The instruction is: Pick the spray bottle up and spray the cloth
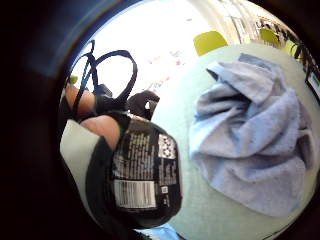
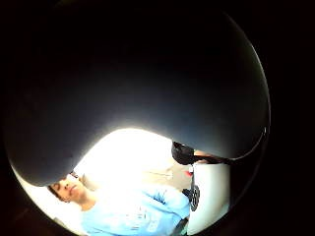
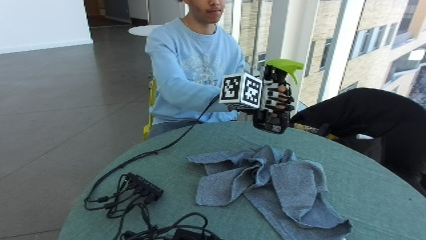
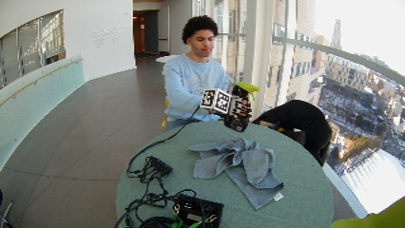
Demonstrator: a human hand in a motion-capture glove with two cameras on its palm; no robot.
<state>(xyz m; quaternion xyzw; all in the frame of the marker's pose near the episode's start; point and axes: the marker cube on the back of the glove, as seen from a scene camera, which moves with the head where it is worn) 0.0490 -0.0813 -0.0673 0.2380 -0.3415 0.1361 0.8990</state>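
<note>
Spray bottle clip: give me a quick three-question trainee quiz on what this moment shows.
1. True or false: the spray bottle is standing on the table.
2. Multiple choice: the blue cloth is A) folded flat, B) crumpled on the table, C) draped over the bottle.
3. Short answer: what colour is the bottle's trigger head?

Key: 1. False, the gloved right hand holds it in the air above the table's far edge. 2. B. 3. Green.
</note>
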